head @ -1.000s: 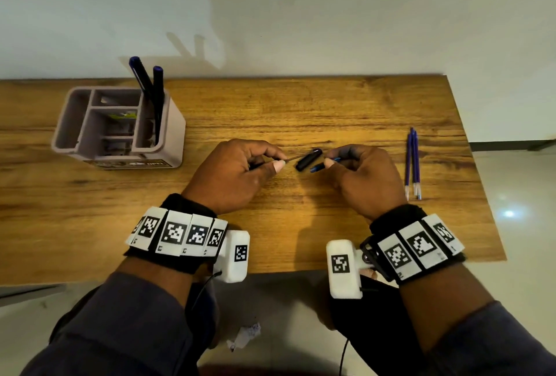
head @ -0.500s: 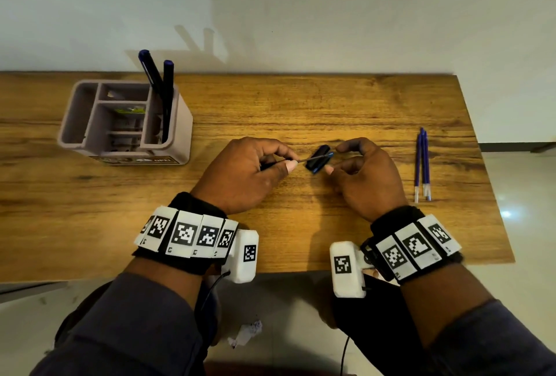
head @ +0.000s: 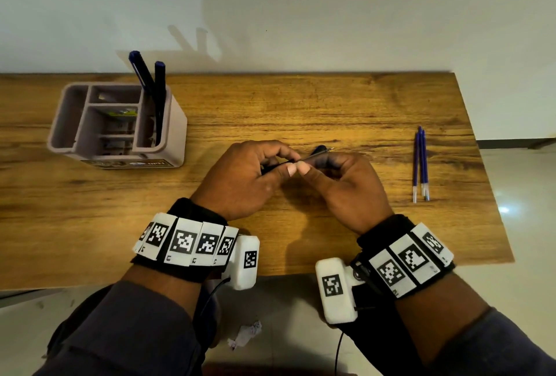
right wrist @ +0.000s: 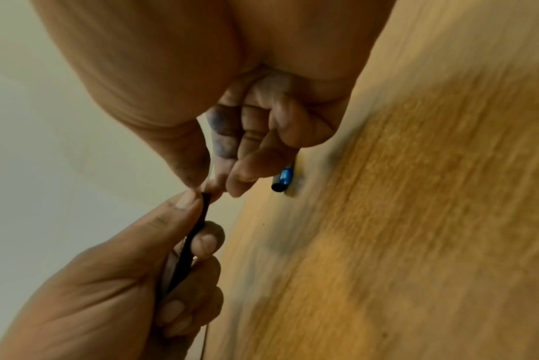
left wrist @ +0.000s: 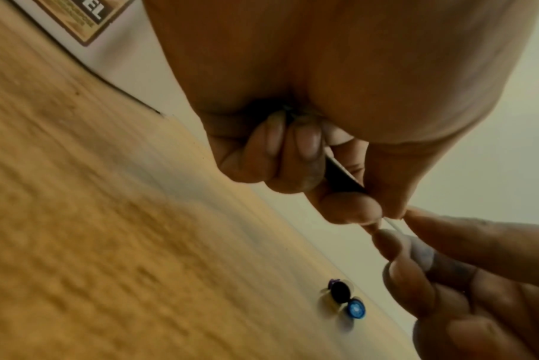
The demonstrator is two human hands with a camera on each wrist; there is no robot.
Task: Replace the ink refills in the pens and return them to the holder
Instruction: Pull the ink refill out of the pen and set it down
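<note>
both sets of fingers are clamped: my left hand (head: 240,177) grips the pen barrel (right wrist: 191,241), my right hand (head: 340,183) pinches the thin refill (head: 319,153) at its mouth, above the table (head: 301,105) middle. i judge i'm mid-swap; next needs a straight, steady slide. spare refills (head: 420,162) lie right, holder (head: 117,126) far left.
</note>
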